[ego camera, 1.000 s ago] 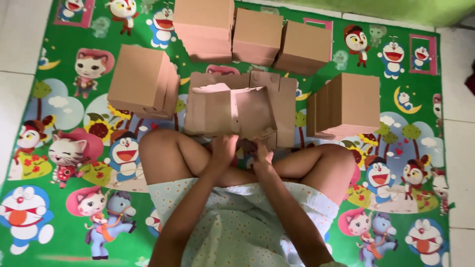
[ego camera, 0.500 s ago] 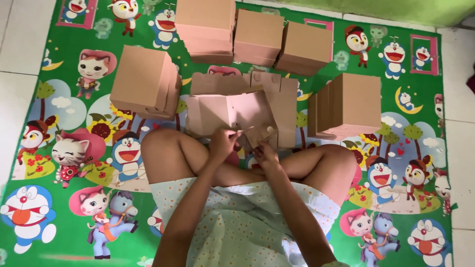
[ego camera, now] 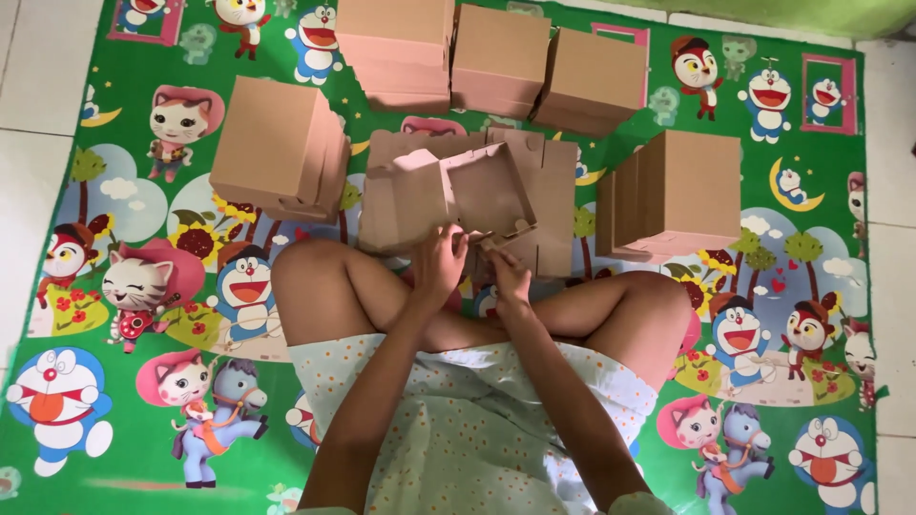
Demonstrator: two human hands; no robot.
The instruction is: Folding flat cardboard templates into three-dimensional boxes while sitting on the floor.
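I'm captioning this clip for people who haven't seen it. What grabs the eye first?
The bright green cartoon mat fills the floor. At its centre, the left hand and right hand grip a half-folded cardboard box in front of crossed legs. Brown boxes ring it: a row along the top, a stack at left, another at right.

A green cartoon play mat [ego camera: 143,401] covers the tiled floor [ego camera: 29,114]; stacks of cardboard boxes [ego camera: 277,148] sit on it.
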